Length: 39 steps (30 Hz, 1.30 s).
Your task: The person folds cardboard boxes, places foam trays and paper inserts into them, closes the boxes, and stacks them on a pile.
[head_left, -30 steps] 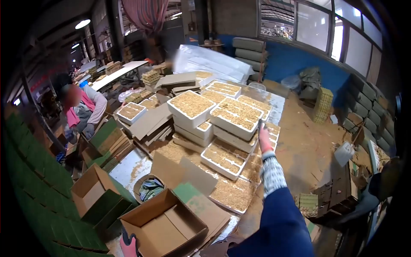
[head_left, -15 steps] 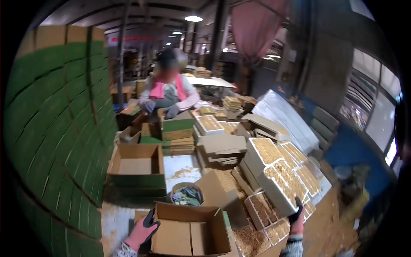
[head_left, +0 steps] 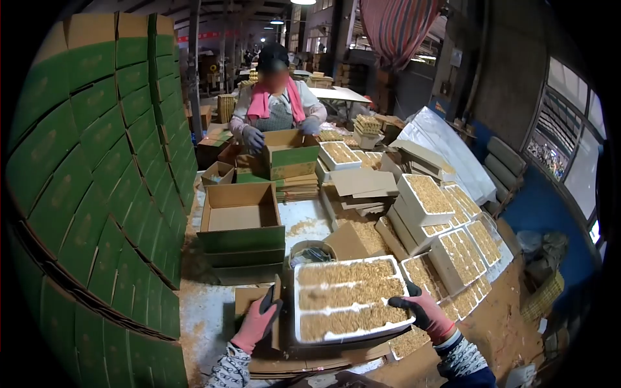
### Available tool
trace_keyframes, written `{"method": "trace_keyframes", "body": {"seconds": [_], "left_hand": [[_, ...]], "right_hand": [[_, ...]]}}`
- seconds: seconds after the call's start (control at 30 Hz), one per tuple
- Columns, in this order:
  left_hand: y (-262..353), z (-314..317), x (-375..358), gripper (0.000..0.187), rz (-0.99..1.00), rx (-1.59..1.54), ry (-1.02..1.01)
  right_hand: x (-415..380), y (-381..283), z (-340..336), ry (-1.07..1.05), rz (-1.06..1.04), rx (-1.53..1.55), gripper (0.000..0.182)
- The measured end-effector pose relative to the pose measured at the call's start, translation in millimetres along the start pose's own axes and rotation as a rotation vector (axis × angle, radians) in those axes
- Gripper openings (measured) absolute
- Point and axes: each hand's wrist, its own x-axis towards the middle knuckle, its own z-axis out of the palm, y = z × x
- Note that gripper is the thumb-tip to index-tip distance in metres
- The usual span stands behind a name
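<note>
In the head view a white foam tray [head_left: 349,338], with rows of tan shavings in it, is over an open cardboard box [head_left: 278,336] at the front. My right hand [head_left: 424,313], in a pink glove with dark fingers, grips the tray's right end. My left hand [head_left: 259,320], gloved the same way, is closed on the box's left wall, beside the tray. The tray covers most of the box opening, and how deep it sits is hard to tell. Just behind the tray stands a round tub [head_left: 310,252], partly hidden.
An open green-and-brown box [head_left: 240,226] stands at left centre. Green cartons [head_left: 97,161] form a high wall on the left. More filled foam trays [head_left: 458,258] are stacked at right. Across the table a co-worker [head_left: 278,107] in grey gloves handles another box [head_left: 291,158].
My right hand has brought a foam tray from the stack on the right leftward over the front box. My left hand stays at that box's left wall. The view has shifted.
</note>
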Motion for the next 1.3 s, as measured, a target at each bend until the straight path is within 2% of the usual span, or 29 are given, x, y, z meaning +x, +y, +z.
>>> {"method": "trace_keyframes", "body": {"seconds": [0.07,0.1,0.2,0.23,0.3,0.33,0.4,0.43,0.47,0.5,0.53,0.57,0.6,0.63,0.67,0.73,0.8,0.83,0.87,0.93,0.97,1.0,1.03,1.07,1.13,1.17,1.2,1.27,1.3], "left_hand": [[10,11,-5,0.040,0.098,0.194,-0.073],[-3,12,0,0.042,0.170,0.227,-0.065],[12,14,-6,0.048,0.231,0.173,-0.124],[26,13,-10,0.051,0.188,0.320,-0.099],[36,10,-10,0.058,0.167,0.516,-0.005],[46,8,-16,0.063,0.112,0.333,-0.043],[41,-9,-9,0.067,0.034,0.374,-0.195],[44,-11,-12,0.067,0.072,0.356,-0.194],[51,-10,-17,0.068,0.116,0.334,-0.184],[58,-8,-17,0.055,0.044,0.197,-0.172],[56,-19,-5,0.055,0.022,0.205,-0.183],[52,-40,12,0.047,-0.126,-0.018,-0.161],[53,-45,29,0.040,-0.271,-0.243,-0.126],[50,-34,55,0.034,-0.101,0.055,-0.032],[54,-13,86,0.029,0.070,0.356,0.059],[51,36,141,0.031,0.193,0.502,-0.376],[1,69,191,0.043,0.545,1.079,-0.493],[-33,82,222,0.042,0.831,1.350,-0.480],[-58,91,246,0.032,0.898,1.631,-0.474],[-93,94,272,0.020,1.011,1.613,-0.443],[-101,97,277,0.020,1.012,1.604,-0.468],[-106,99,281,0.017,0.913,1.648,-0.532],[-111,100,284,0.015,0.811,1.691,-0.594],[-108,100,282,0.017,0.771,1.649,-0.539],[-99,98,277,0.026,0.648,1.525,-0.464],[-87,99,273,0.032,0.539,1.459,-0.462],[-74,99,264,0.032,0.533,1.458,-0.448],[-40,97,241,0.038,0.415,1.161,-0.429],[-9,95,223,0.038,0.569,1.080,-0.422]], "right_hand": [[-2,-3,-3,0.005,0.274,-0.236,0.035],[6,18,-2,-0.083,0.155,-0.204,0.037],[19,52,-2,-0.243,-0.094,-1.118,0.054],[18,66,6,-0.213,-0.178,-1.276,0.065],[16,68,27,-0.211,-0.249,-1.524,0.058],[18,75,32,-0.235,-0.247,-1.630,0.053],[22,50,37,-0.498,-0.176,-1.552,0.040],[26,48,28,-0.369,-0.332,-1.430,0.033],[32,34,26,-0.114,-0.340,-1.251,0.035],[36,15,13,0.133,-0.362,-1.096,0.032],[49,6,-7,0.216,-0.181,-0.727,0.030],[66,6,-24,0.369,-0.009,-0.473,0.029],[94,37,-45,0.637,-0.308,-0.909,0.034],[117,61,-67,0.582,-0.010,-0.833,0.051],[144,118,-85,0.614,-0.072,-0.954,0.068],[182,185,-88,0.657,0.016,-1.414,0.075],[186,210,-80,0.550,0.085,-1.311,0.073],[191,216,-76,0.463,0.140,-1.212,0.071],[191,213,-75,0.467,0.149,-1.202,0.071],[170,194,-74,0.553,0.066,-1.173,0.071],[161,196,-81,0.647,0.012,-1.219,0.070],[148,192,-89,0.642,0.106,-1.274,0.070],[136,198,-101,0.693,0.018,-1.310,0.069],[125,198,-106,0.741,-0.074,-1.344,0.068],[111,191,-110,0.775,0.176,-1.152,0.065],[107,190,-109,0.871,0.019,-0.910,0.059],[106,175,-102,0.861,0.008,-0.914,0.059],[103,134,-90,0.896,-0.194,-0.818,0.058],[100,120,-89,0.892,-0.331,-0.930,0.054]]}}
